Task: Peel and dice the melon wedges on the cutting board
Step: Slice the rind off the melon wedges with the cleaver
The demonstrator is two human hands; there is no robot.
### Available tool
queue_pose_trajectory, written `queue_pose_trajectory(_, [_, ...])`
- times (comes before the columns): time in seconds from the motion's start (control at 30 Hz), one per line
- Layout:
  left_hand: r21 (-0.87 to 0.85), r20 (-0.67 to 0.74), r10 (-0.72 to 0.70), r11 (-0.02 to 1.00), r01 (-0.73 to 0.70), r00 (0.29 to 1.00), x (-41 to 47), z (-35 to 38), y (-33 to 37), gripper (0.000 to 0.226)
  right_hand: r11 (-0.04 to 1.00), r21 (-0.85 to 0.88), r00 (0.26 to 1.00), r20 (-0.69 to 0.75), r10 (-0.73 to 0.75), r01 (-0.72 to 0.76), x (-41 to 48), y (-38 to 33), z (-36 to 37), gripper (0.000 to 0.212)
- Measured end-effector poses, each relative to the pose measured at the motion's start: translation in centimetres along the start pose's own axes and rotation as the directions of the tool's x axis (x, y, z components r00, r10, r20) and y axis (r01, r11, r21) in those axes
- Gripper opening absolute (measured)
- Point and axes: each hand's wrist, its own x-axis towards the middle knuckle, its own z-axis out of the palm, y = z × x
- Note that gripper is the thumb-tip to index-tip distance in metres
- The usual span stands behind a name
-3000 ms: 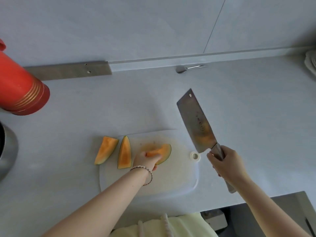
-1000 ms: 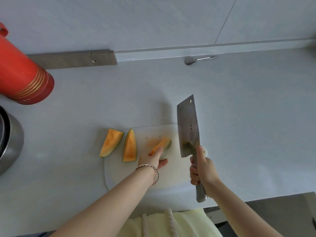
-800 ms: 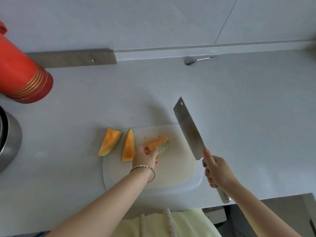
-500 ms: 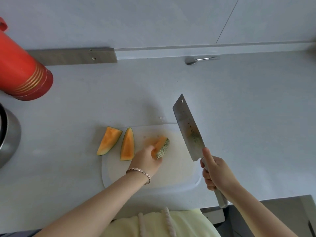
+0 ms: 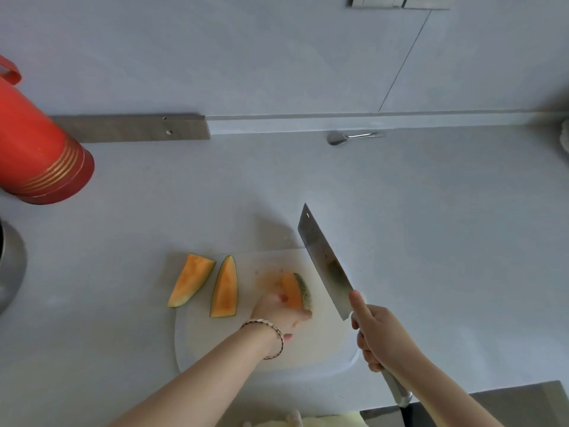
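Pale grey countertop (image 5: 431,226), one white plastic cutting board (image 5: 308,355), three orange melon wedges (image 5: 226,288), left hand (image 5: 277,312) gripping the rightmost wedge (image 5: 292,292), right hand (image 5: 381,337) clasping one steel cleaver (image 5: 323,260).

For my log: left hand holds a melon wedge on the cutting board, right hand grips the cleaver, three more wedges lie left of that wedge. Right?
No. Two more wedges, not three, lie left of the held wedge, as the head view shows. The left hand does hold it on the cutting board; the right hand grips the cleaver.

three wedges (image 5: 224,288), one cleaver (image 5: 323,263), one cutting board (image 5: 308,349)
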Motion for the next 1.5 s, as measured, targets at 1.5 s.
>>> queue_pose_trajectory(1.5, [0.745,0.004,0.662,0.498,-0.444,0.75,0.3,0.5,0.0,0.083,0.998,0.069,0.999,0.039,0.013,-0.016,-1.7,1.9,-1.1,0.049])
